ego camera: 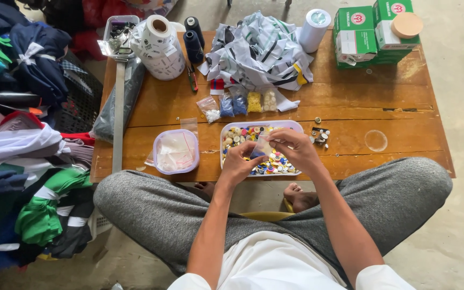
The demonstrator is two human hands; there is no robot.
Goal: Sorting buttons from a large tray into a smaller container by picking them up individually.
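A low wooden table [350,102] stands in front of my crossed legs. On its near edge sits a shallow tray [291,125] full of mixed coloured buttons. Both hands hover over that tray. My left hand [239,164] and my right hand [295,149] pinch a small clear plastic bag [262,147] between them, fingers closed on its edges. To the left of the tray lies a square lidded tub [175,152] holding more clear bags.
Small filled bags of buttons [240,103] lie in a row behind the tray, with a heap of striped fabric strips [261,51] beyond. Tape rolls [159,45], thread cones [193,40] and green boxes [371,32] stand at the back. Folded clothes [22,177] pile up on my left.
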